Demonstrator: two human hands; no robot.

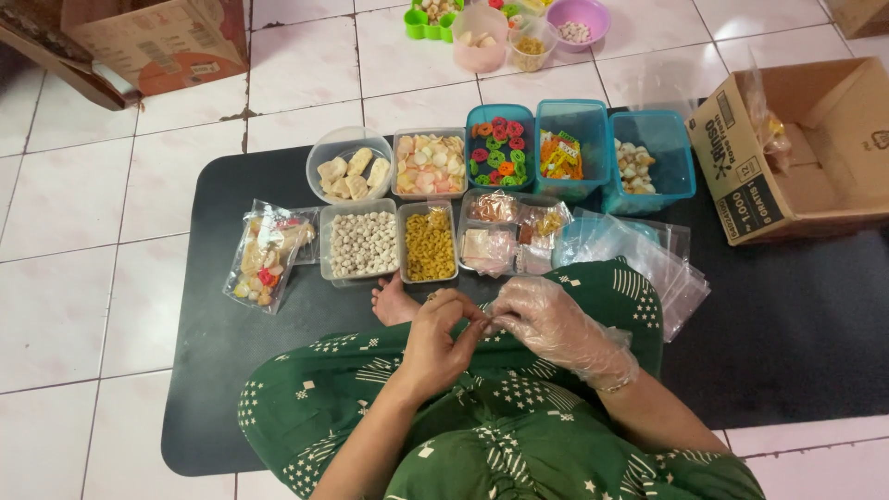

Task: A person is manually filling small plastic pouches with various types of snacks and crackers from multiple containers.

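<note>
My left hand (440,338), bare, and my right hand (546,324), in a clear plastic glove, meet fingertip to fingertip over my lap, pinched together on something too small for me to make out. Just beyond them a stack of clear plastic bags (639,255) lies on the black mat (787,315). Ahead sit a tray of yellow crackers (431,245) and a tray of pale round crackers (363,243); a filled snack bag (266,255) lies to the left.

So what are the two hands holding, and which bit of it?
It cannot be told. The bare left hand and the right hand in a clear plastic glove meet fingertip to fingertip, pinching something too small to make out.
</note>
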